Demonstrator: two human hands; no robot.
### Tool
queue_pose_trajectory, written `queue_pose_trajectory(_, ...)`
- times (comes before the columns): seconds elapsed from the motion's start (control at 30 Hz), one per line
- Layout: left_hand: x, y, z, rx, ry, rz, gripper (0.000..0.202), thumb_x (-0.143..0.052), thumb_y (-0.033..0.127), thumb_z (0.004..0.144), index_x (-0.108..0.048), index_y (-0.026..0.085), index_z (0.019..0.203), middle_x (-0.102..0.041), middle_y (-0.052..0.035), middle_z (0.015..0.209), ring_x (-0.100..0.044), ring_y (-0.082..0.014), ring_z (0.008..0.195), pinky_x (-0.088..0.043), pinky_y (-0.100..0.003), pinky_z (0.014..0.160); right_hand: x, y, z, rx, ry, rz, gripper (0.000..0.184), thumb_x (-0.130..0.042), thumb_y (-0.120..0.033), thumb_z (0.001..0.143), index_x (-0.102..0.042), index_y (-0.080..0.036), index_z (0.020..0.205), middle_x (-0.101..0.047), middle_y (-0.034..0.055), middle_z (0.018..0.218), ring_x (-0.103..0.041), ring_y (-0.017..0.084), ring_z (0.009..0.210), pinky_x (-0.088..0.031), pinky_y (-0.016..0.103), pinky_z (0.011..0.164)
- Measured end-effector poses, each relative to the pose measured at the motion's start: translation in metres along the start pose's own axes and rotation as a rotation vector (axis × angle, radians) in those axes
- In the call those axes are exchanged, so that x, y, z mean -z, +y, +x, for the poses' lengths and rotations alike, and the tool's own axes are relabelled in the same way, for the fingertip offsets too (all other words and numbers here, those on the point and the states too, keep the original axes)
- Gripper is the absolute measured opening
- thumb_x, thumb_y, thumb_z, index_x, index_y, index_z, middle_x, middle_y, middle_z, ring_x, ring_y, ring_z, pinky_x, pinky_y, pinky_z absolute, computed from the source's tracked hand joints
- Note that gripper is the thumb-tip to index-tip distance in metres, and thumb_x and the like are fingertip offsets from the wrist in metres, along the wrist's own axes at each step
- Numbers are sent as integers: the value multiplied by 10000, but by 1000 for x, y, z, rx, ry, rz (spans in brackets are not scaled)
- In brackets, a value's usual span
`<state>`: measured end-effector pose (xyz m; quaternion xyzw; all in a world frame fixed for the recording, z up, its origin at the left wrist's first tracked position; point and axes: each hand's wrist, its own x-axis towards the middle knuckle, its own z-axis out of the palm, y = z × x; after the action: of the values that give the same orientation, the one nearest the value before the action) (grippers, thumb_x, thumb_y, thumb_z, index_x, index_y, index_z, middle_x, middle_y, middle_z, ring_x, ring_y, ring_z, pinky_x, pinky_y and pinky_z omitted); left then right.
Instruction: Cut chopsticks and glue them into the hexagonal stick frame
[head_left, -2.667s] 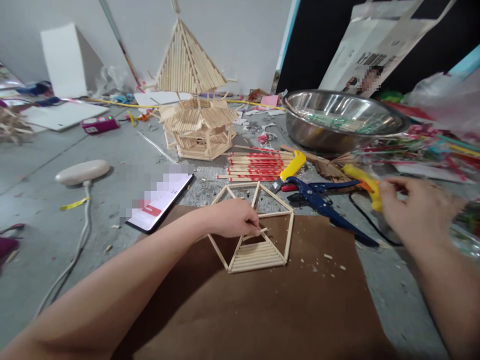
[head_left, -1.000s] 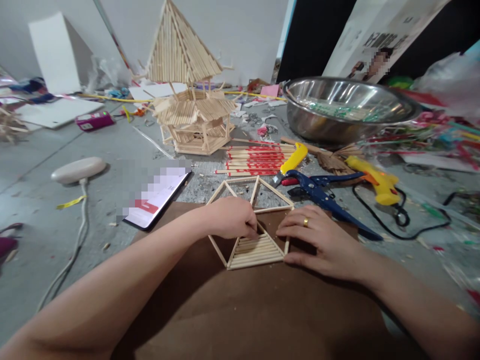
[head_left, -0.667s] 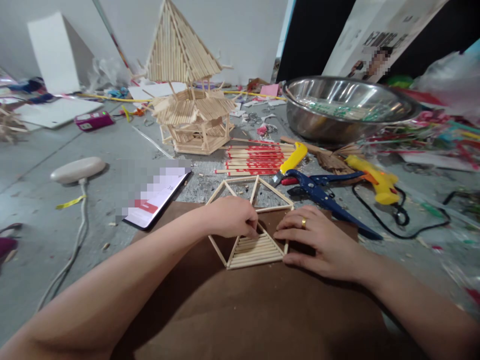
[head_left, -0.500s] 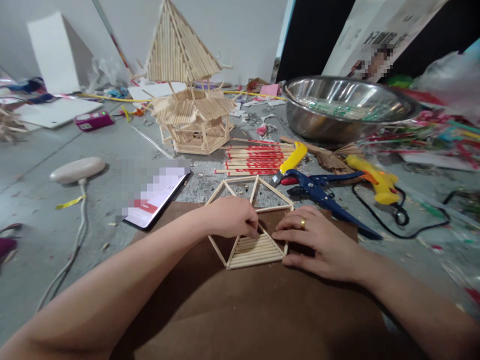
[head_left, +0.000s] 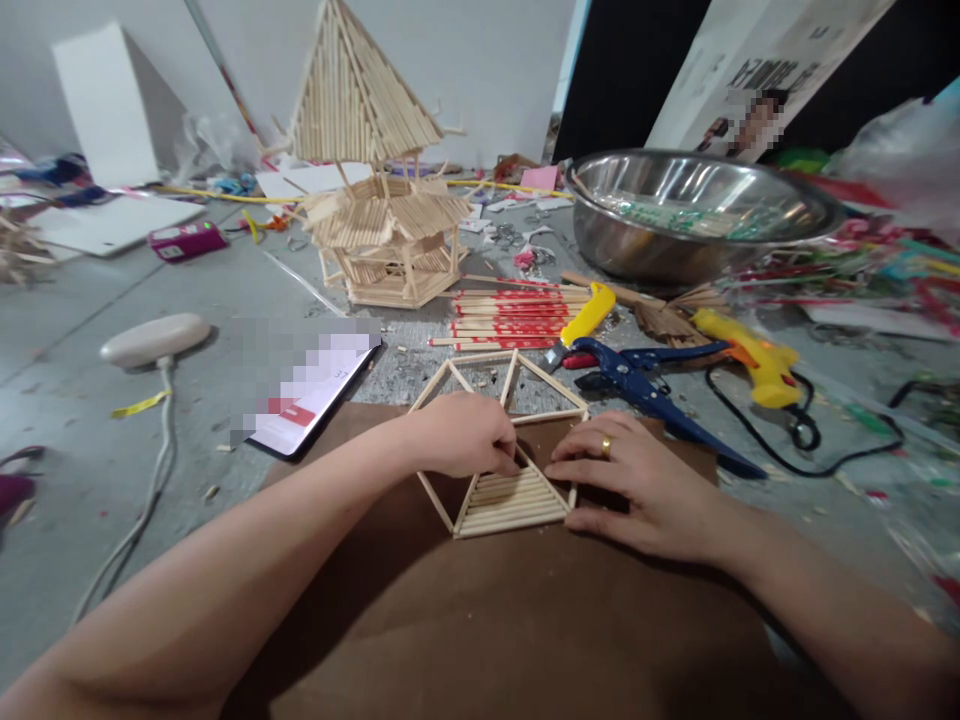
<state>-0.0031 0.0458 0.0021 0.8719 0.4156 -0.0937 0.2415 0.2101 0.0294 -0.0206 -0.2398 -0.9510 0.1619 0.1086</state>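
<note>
A hexagonal frame of wooden sticks (head_left: 551,378) lies on a brown sheet (head_left: 480,630), with spokes meeting in its middle. Its near triangular section is partly filled with a row of short sticks (head_left: 506,500). My left hand (head_left: 469,435) reaches in from the left with its fingers curled and closed, the tips down at the upper end of that row. Whatever they pinch is hidden. Wearing a gold ring, my right hand (head_left: 630,485) grips the frame's right side, thumb by the near right corner and fingers bent over inside the edge.
Beyond the frame are red-wrapped sticks (head_left: 517,315), a yellow-handled knife (head_left: 589,320), blue cutters (head_left: 645,390) and a yellow glue gun (head_left: 750,360). A stick pagoda model (head_left: 382,230) and a steel basin (head_left: 697,225) stand behind. A phone (head_left: 319,385) lies left, near a white corded device (head_left: 156,340).
</note>
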Motion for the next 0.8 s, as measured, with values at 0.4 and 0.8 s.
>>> queue_pose_trajectory(0.4, 0, 3, 0, 11, -1, 18, 287, -432, 423, 710, -644, 243, 779, -636, -18, 744, -526, -146, 644, -343, -240, 544, 1, -1, 1, -19, -28, 0, 309, -492, -396, 737, -571, -231, 986, -561, 62, 951, -455, 185, 903, -286, 387, 804)
queue_pose_trajectory(0.8, 0, 3, -1, 17, -7, 3, 286, -431, 421, 717, -651, 250, 780, -638, -15, 736, -522, -134, 630, -348, -237, 551, 1, -1, 1, -9, -23, 4, 297, -493, -387, 739, -574, -233, 980, -561, 64, 945, -457, 189, 898, -287, 394, 803)
